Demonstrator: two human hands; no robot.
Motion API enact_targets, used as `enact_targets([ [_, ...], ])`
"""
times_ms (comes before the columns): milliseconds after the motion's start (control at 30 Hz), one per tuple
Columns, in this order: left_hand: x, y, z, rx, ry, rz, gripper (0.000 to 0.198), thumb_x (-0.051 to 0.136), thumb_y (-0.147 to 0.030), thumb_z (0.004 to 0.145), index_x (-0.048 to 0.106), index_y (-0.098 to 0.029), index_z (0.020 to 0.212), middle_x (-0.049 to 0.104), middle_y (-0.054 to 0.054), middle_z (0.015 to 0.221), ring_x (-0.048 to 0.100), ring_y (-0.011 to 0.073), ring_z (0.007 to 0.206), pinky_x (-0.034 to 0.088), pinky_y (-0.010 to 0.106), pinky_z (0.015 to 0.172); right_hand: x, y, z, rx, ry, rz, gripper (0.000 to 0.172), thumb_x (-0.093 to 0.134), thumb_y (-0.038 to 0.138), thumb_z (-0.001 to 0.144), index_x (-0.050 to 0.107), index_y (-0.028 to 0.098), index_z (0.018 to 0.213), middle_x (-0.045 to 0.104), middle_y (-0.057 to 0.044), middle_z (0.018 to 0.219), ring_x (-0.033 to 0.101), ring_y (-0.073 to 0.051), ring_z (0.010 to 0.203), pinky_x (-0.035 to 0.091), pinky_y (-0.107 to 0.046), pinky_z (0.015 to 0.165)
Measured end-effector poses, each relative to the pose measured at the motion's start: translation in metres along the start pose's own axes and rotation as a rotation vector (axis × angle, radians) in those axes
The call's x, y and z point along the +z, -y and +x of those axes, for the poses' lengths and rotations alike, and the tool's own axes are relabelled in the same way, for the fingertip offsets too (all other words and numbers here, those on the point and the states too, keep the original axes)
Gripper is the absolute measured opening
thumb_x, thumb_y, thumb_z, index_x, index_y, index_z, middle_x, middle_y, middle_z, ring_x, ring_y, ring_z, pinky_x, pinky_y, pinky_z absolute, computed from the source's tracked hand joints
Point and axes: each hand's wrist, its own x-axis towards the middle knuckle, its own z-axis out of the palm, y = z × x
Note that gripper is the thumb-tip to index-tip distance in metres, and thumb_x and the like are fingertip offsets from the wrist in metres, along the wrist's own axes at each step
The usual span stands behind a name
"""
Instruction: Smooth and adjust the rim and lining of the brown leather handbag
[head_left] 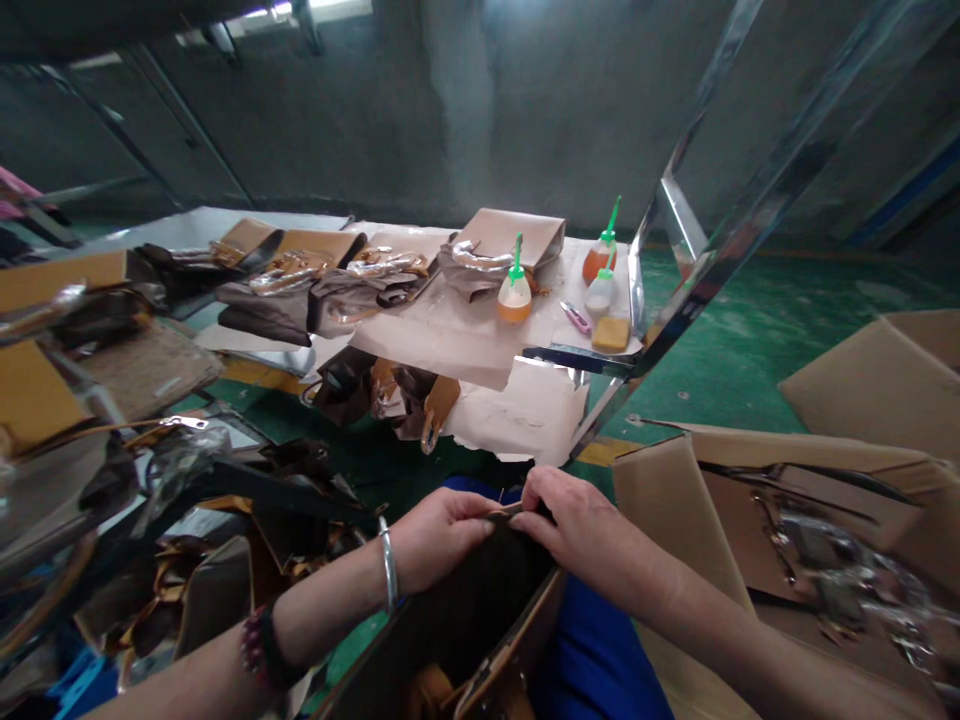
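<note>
A dark brown bag (480,600) with tan trim rests on my lap, over blue cloth. My left hand (439,535) is closed on the bag's top edge, fingers pinched. Facing it, my right hand (581,525) pinches the same edge; the fingertips of both nearly meet around a small part I cannot make out. A silver bangle sits on my left wrist and a dark beaded band further up the forearm.
A paper-covered table (465,335) ahead holds glue bottles (514,296), a yellow sponge (610,333), a pink cutter and several wrapped bags. More bags pile at the left (112,340). Open cardboard boxes (787,500) stand at the right on the green floor.
</note>
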Motion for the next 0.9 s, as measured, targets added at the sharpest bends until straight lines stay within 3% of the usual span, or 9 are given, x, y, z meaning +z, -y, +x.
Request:
enact_targets([
  [133, 0.001, -0.002, -0.001, -0.037, -0.017, -0.071, 0.042, 0.058, -0.041, 0.047, 0.062, -0.012, 0.078, 0.064, 0.002, 0.074, 0.052, 0.0167, 0.07, 0.039, 0.028, 0.072, -0.002, -0.005, -0.001, 0.057, -0.016, 0.041, 0.014, 0.058, 0.015, 0.075, 0.046, 0.019, 0.08, 0.055, 0.0, 0.079, 0.053, -0.015, 0.074, 0.04, -0.025, 0.068],
  [300, -0.005, 0.0, 0.0, -0.013, -0.04, -0.001, 0.038, 0.055, -0.04, 0.049, 0.061, -0.013, 0.075, 0.063, 0.002, 0.07, 0.052, 0.0163, 0.065, 0.04, 0.028, 0.066, -0.012, -0.009, -0.01, 0.201, -0.012, 0.036, 0.055, 0.062, 0.026, 0.07, 0.04, 0.021, 0.119, 0.057, -0.008, 0.105, 0.054, -0.022, 0.096, 0.041, -0.033, 0.082],
  [333, -0.006, 0.0, 0.0, -0.002, -0.045, 0.015, 0.037, 0.054, -0.039, 0.049, 0.062, -0.012, 0.074, 0.063, 0.003, 0.07, 0.053, 0.0165, 0.064, 0.04, 0.028, 0.066, -0.015, -0.01, -0.013, 0.239, 0.033, 0.05, 0.054, 0.061, 0.03, 0.07, 0.041, 0.021, 0.119, 0.059, -0.007, 0.102, 0.056, -0.023, 0.094, 0.042, -0.032, 0.08],
  [400, -0.01, -0.003, -0.002, 0.031, -0.053, 0.044, 0.036, 0.054, -0.037, 0.051, 0.063, -0.011, 0.074, 0.063, 0.003, 0.069, 0.053, 0.0172, 0.065, 0.041, 0.028, 0.065, -0.02, -0.009, -0.017, 0.25, 0.138, 0.078, 0.033, 0.055, 0.029, 0.072, 0.053, 0.021, 0.104, 0.064, -0.005, 0.089, 0.061, -0.021, 0.082, 0.044, -0.028, 0.067],
  [467, -0.016, -0.011, -0.007, 0.093, -0.078, 0.12, 0.034, 0.053, -0.033, 0.056, 0.064, -0.01, 0.077, 0.064, 0.003, 0.069, 0.054, 0.0177, 0.067, 0.04, 0.027, 0.065, -0.024, -0.007, -0.017, 0.178, 0.173, 0.059, 0.012, 0.048, 0.02, 0.075, 0.057, 0.019, 0.082, 0.065, -0.005, 0.078, 0.061, -0.02, 0.072, 0.042, -0.025, 0.058],
  [533, -0.022, -0.025, -0.016, 0.211, -0.135, 0.31, 0.03, 0.049, -0.03, 0.064, 0.065, -0.011, 0.08, 0.064, 0.003, 0.07, 0.055, 0.018, 0.07, 0.04, 0.027, 0.066, -0.03, -0.002, -0.013, 0.077, 0.123, 0.013, 0.016, 0.041, 0.014, 0.078, 0.055, 0.018, 0.074, 0.065, -0.006, 0.076, 0.061, -0.019, 0.071, 0.041, -0.025, 0.059],
  [633, -0.032, -0.057, -0.039, 0.415, -0.279, 0.642, 0.028, 0.042, -0.024, 0.076, 0.066, -0.014, 0.084, 0.064, 0.003, 0.074, 0.056, 0.018, 0.074, 0.041, 0.025, 0.068, -0.048, 0.009, 0.004, -0.087, 0.011, -0.048, 0.021, 0.035, 0.013, 0.084, 0.055, 0.017, 0.082, 0.065, -0.007, 0.079, 0.062, -0.019, 0.075, 0.043, -0.027, 0.066],
  [767, -0.031, -0.093, -0.069, 0.581, -0.517, 0.845, 0.031, 0.036, -0.017, 0.078, 0.065, -0.016, 0.088, 0.065, 0.005, 0.079, 0.059, 0.0193, 0.077, 0.043, 0.025, 0.071, -0.085, 0.032, 0.036, -0.277, -0.138, -0.133, 0.024, 0.035, 0.013, 0.085, 0.054, 0.015, 0.099, 0.064, -0.01, 0.096, 0.059, -0.021, 0.092, 0.042, -0.03, 0.077],
  [900, -0.016, -0.1, -0.079, 0.682, -0.653, 0.918, 0.036, 0.034, -0.012, 0.077, 0.064, -0.017, 0.097, 0.066, 0.008, 0.083, 0.06, 0.0211, 0.082, 0.044, 0.025, 0.074, -0.11, 0.048, 0.052, -0.32, -0.243, -0.183, 0.025, 0.036, 0.012, 0.085, 0.055, 0.017, 0.101, 0.064, -0.008, 0.094, 0.059, -0.022, 0.092, 0.04, -0.032, 0.078],
])
